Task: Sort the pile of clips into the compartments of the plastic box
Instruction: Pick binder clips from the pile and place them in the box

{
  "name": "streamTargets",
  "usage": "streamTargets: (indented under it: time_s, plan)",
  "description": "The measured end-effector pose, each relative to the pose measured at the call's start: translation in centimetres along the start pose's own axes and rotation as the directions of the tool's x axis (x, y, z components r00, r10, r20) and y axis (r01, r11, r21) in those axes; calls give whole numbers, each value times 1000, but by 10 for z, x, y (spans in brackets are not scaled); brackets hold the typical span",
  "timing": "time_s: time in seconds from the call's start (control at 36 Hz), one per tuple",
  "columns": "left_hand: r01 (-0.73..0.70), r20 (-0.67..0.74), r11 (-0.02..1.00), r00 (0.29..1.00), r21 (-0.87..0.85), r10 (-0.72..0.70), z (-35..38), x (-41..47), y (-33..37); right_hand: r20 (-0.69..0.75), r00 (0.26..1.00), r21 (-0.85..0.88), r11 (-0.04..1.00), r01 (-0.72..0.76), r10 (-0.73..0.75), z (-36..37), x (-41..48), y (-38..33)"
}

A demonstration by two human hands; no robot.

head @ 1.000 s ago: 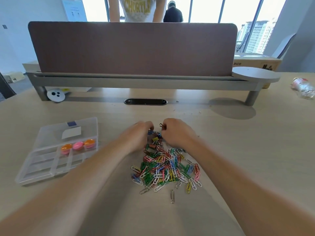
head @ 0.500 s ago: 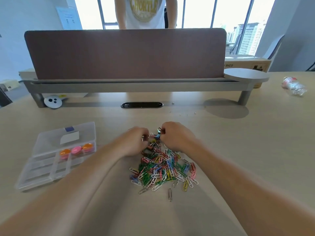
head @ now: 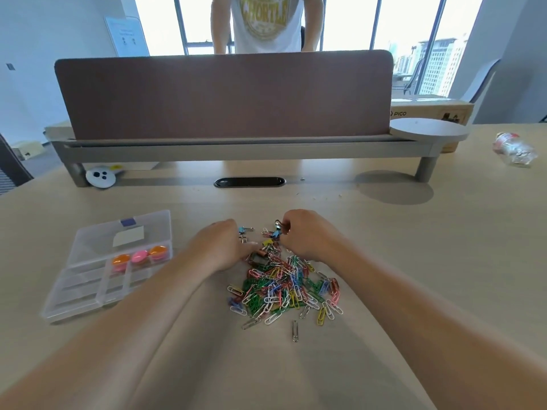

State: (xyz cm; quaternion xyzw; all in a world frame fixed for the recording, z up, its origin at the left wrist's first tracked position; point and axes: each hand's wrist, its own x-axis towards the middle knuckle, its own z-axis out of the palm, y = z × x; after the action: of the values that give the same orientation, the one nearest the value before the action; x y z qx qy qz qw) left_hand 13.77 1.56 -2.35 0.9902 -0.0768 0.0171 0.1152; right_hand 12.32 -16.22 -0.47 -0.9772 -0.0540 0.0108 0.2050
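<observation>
A pile of coloured paper clips (head: 284, 291) lies mid-table, with small binder clips (head: 268, 242) at its far end. My left hand (head: 220, 247) has its fingers curled into the far left of the pile, with a blue binder clip (head: 245, 229) at its fingertips; what it holds is hidden. My right hand (head: 307, 235) pinches a small dark binder clip (head: 278, 224) at the pile's far edge. The clear plastic box (head: 88, 294) lies open to the left, with three round orange and pink clips (head: 139, 257) in one compartment.
A brown desk divider (head: 225, 96) on a grey rail crosses the far side, with a person standing behind it. A black cable slot (head: 250, 182) lies beyond the pile. A crumpled plastic bottle (head: 515, 149) lies far right, and a white round object (head: 100, 177) sits far left.
My hands have drawn slightly apart at the far end of the pile, the left one shifting left. A blue binder clip now shows between them. The view tilted up a little.
</observation>
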Motion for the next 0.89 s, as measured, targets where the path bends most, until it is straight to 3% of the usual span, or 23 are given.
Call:
streamTargets:
  time_s: [0.17, 0.33, 0.53, 0.67, 0.89]
  plan:
    - [39, 69, 999, 997, 29, -41, -1, -1, 4, 25, 1000, 29, 1000, 7, -8, -2, -6, 0]
    - [101, 88, 991, 992, -89, -93, -12, -5, 1, -13, 999, 24, 999, 30, -29, -5, -15, -1]
    - [32, -49, 975, 998, -219, -43, -21, -26, -17, -55, 996, 75, 995, 68, -64, -5, -25, -15]
    - [-17, -128, 979, 992, -205, -10, -36, -48, -43, -37, 993, 117, 987, 113, -109, 4, -25, -43]
    - [86, -126, 976, 986, -198, -113, -65, -75, -107, -28, 978, 59, 977, 207, -206, 21, -13, -108]
